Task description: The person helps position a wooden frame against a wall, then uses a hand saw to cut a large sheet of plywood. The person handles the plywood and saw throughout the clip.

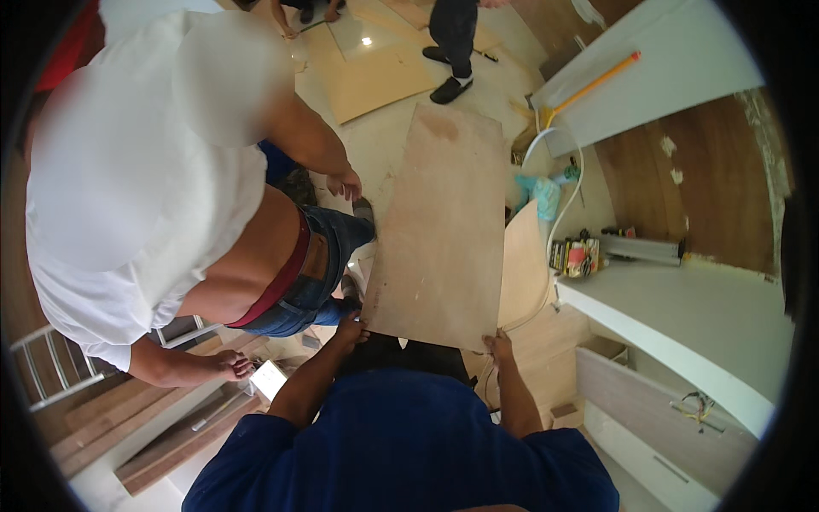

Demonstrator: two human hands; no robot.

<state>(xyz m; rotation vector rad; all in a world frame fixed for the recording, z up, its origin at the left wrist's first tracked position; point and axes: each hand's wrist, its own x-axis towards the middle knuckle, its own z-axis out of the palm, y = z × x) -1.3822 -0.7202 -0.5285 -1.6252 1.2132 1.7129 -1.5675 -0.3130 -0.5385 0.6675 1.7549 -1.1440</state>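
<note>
A long, pale brown plywood sheet point(439, 230) stretches away in front of me. My left hand point(351, 331) is closed on its near left corner. At the near right corner, my right hand point(498, 345) grips the same sheet, fingers at the edge. Dark cloth point(409, 357) shows below the sheet's near edge, between my forearms. Close on my left, a person in a white shirt point(145, 171) leans over, one hand point(345, 184) near the sheet's left edge and the other point(235, 365) lower down, near a small white box point(270, 380).
Another person's legs point(452, 43) stand beyond the sheet, beside boards point(367, 77) on the floor. To the right are a white counter point(682, 316), a small box of supplies point(576, 256), a curved white hose point(567, 205) and a yellow-orange pole point(593, 85). Planks point(162, 418) and a ladder point(55, 367) lie left.
</note>
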